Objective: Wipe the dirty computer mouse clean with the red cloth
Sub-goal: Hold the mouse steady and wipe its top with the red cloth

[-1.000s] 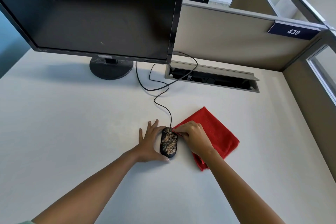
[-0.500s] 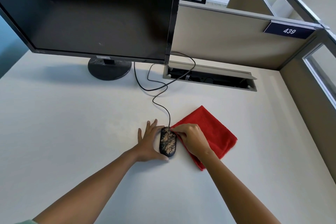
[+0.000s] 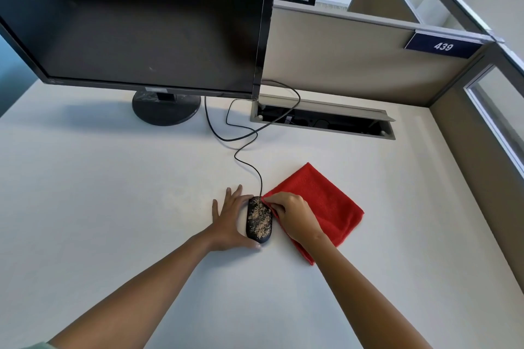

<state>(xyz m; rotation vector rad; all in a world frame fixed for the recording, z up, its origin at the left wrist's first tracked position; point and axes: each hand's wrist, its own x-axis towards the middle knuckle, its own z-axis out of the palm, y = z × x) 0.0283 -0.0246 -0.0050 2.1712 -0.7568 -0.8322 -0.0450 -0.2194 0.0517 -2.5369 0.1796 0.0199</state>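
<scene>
A black wired computer mouse (image 3: pixel 259 221), speckled with tan grit on top, lies on the white desk (image 3: pixel 113 193). My left hand (image 3: pixel 228 219) rests flat against the mouse's left side, thumb curled under its near end and fingers spread. The red cloth (image 3: pixel 326 201) lies folded flat just right of the mouse. My right hand (image 3: pixel 293 217) lies on the cloth's left part and pinches its corner beside the mouse's top right edge.
The mouse cable (image 3: pixel 241 150) snakes back to an open cable slot (image 3: pixel 323 119) in the desk. A black monitor (image 3: pixel 141 22) on a round stand (image 3: pixel 166 106) fills the back left. Beige partition walls (image 3: pixel 354 59) close the back and right.
My hands, the mouse and the cloth have hardly moved. The right fingers have shifted slightly on the cloth's corner by the mouse.
</scene>
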